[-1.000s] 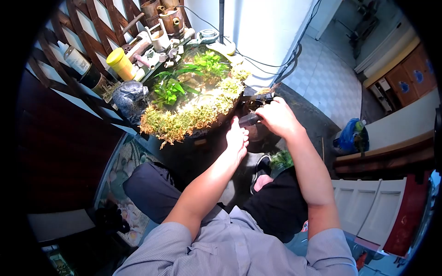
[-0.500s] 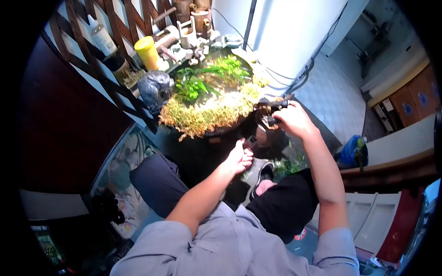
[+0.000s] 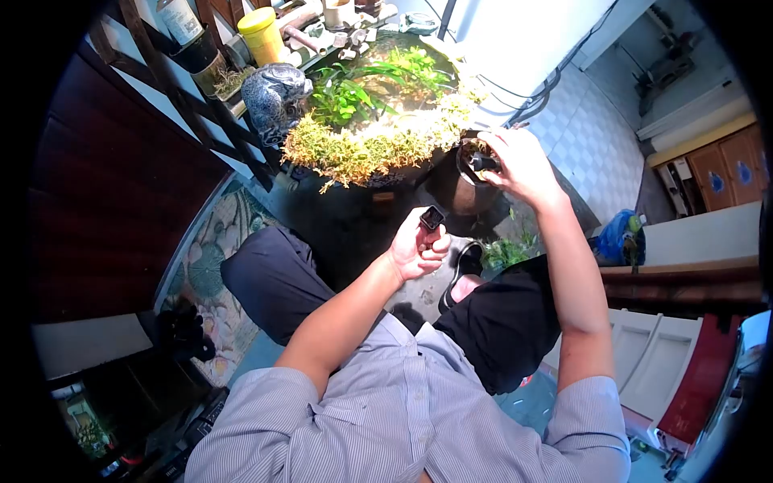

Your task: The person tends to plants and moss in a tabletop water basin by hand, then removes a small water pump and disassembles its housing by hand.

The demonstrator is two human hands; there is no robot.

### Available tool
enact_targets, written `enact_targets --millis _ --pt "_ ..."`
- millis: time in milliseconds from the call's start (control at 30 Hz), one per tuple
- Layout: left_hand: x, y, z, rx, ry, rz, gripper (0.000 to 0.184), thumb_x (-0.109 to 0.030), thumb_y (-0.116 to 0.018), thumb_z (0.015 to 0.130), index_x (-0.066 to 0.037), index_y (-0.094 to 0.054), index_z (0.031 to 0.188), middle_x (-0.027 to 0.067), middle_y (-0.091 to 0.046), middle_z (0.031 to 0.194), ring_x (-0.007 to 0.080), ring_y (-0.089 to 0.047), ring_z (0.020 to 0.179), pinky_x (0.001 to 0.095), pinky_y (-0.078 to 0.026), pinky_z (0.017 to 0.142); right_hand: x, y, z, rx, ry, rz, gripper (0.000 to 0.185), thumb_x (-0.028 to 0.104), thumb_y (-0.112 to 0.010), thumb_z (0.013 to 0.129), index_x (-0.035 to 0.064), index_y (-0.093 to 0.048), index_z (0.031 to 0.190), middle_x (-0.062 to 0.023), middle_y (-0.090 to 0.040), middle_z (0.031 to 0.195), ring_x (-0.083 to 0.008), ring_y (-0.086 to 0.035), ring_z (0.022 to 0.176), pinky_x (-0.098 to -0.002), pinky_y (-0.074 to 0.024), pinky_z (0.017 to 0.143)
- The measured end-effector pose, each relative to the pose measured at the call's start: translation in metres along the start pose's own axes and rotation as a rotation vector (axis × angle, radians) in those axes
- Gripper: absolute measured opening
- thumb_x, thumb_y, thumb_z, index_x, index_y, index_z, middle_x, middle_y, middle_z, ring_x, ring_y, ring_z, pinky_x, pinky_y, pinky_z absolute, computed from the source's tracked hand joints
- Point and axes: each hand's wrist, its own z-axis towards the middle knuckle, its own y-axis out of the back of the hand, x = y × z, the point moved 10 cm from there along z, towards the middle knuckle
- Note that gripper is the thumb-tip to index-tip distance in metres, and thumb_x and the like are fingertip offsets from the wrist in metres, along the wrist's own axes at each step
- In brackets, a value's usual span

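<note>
My left hand (image 3: 417, 251) is closed around a small black device with a square, dark, glossy face (image 3: 432, 216), which tilts upward near my knees. To the right, my right hand (image 3: 519, 167) bends over the rim of a round brown pot (image 3: 457, 196). Its thumb and fingers are closed on a small black cylindrical piece (image 3: 484, 163) at the pot's mouth. What lies inside the pot is mostly hidden. Just behind both hands, yellow-green moss (image 3: 362, 153) hangs over the edge of a planted water basin (image 3: 378, 88).
A dark frog-like stone figure (image 3: 274, 97) sits left of the basin, below a yellow tub (image 3: 262, 36). Wooden lattice (image 3: 161, 72) rises at the left. Green plants (image 3: 511, 249) grow near my shoe (image 3: 465, 270). A blue bag (image 3: 618, 237) lies at the right.
The view has tipped downward, so the basin and pot appear higher. My left hand has turned the device's square face toward me. My right hand's fingers now reach over the pot's rim.
</note>
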Motion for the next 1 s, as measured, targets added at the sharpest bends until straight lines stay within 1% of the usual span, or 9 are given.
enact_targets --millis 167,367,467,500,533,600,667,800,1000 --pt "0.003 -0.014 0.0 0.07 0.025 -0.05 0.053 -0.054 -0.037 0.09 -0.008 -0.05 0.067 0.0027 -0.039 0.062 0.01 -0.031 0.043 0.0198 -0.026 0.033 0.045 0.052 -0.007 -0.254 -0.042 0.025 0.03 0.01 -0.069 0.071 0.0073 -0.061 0.1 -0.0094 -0.063 0.101 -0.0291 -0.058 0.095 -0.0407 -0.0455 0.086" --pt "0.012 -0.021 -0.006 -0.107 0.127 0.059 0.053 -0.056 -0.036 0.09 -0.013 -0.053 0.064 -0.0008 -0.043 0.049 0.0067 -0.034 0.034 0.0176 -0.024 0.028 0.088 -0.032 -0.05 0.211 -0.35 0.871 0.065 0.017 -0.072 0.073 0.0066 -0.046 0.132 -0.0151 -0.048 0.133 -0.0249 -0.047 0.122 -0.0349 -0.0368 0.102" --pt "0.014 -0.018 -0.012 -0.219 0.124 0.127 0.052 -0.059 -0.036 0.09 -0.013 -0.053 0.076 -0.0017 -0.04 0.05 0.0056 -0.032 0.035 0.0169 -0.025 0.028 0.099 -0.044 -0.051 0.172 -0.25 0.897 0.057 0.012 -0.071 0.073 0.0047 -0.049 0.125 -0.0133 -0.053 0.125 -0.0224 -0.052 0.116 -0.0327 -0.0404 0.098" --pt "0.017 -0.016 -0.011 -0.147 0.149 0.125 0.05 -0.059 -0.036 0.09 -0.014 -0.051 0.074 -0.0028 -0.037 0.05 0.0059 -0.032 0.035 0.0167 -0.025 0.028 0.09 -0.044 -0.054 0.067 -0.384 1.053 0.049 0.005 -0.067 0.075 0.0043 -0.051 0.121 -0.0104 -0.058 0.115 -0.0169 -0.057 0.104 -0.0297 -0.0457 0.09" --pt "0.017 -0.019 -0.011 -0.097 0.149 0.059 0.047 -0.054 -0.04 0.091 -0.013 -0.051 0.072 -0.0013 -0.042 0.053 0.0058 -0.036 0.038 0.0164 -0.027 0.031 0.081 -0.055 -0.066 0.03 -0.623 1.333 0.035 0.017 -0.067 0.078 0.0051 -0.057 0.11 -0.0104 -0.064 0.098 -0.0201 -0.063 0.089 -0.03 -0.0489 0.081" --pt "0.004 0.001 -0.016 -0.343 -0.009 -0.023 0.041 -0.045 -0.045 0.092 -0.011 -0.051 0.069 0.003 -0.051 0.058 0.0075 -0.041 0.041 0.0179 -0.031 0.033 0.063 -0.041 -0.079 -0.119 -0.721 1.035 0.033 0.018 -0.068 0.079 0.0044 -0.057 0.107 -0.0097 -0.065 0.089 -0.0186 -0.064 0.078 -0.0288 -0.0496 0.073" --pt "-0.032 0.01 -0.027 -0.461 -0.36 0.078 0.032 -0.032 -0.049 0.091 -0.009 -0.053 0.069 0.0112 -0.061 0.073 0.0158 -0.052 0.051 0.0269 -0.045 0.045 0.061 -0.043 -0.097 -0.176 -0.817 0.965 0.037 0.02 -0.072 0.076 0.0042 -0.057 0.107 -0.0126 -0.065 0.089 -0.0229 -0.065 0.079 -0.0319 -0.0498 0.071" --pt "-0.065 -0.022 -0.034 -0.381 -0.572 0.055 0.033 -0.029 -0.047 0.092 -0.007 -0.053 0.067 0.0115 -0.062 0.075 0.0199 -0.056 0.06 0.0372 -0.053 0.07 0.087 -0.068 -0.126 -0.07 -0.812 0.745 0.038 0.027 -0.073 0.075 0.0058 -0.058 0.102 -0.0157 -0.064 0.091 -0.0332 -0.063 0.085 -0.0389 -0.0501 0.072" --pt "-0.069 -0.046 -0.035 -0.457 -0.716 0.333 0.038 -0.029 -0.044 0.094 -0.006 -0.05 0.064 0.0139 -0.059 0.068 0.0227 -0.055 0.057 0.0375 -0.051 0.065 0.106 -0.068 -0.122 -0.18 -0.745 0.723 0.037 0.025 -0.071 0.074 0.0071 -0.058 0.104 -0.0153 -0.063 0.093 -0.0339 -0.062 0.086 -0.0403 -0.0505 0.073"
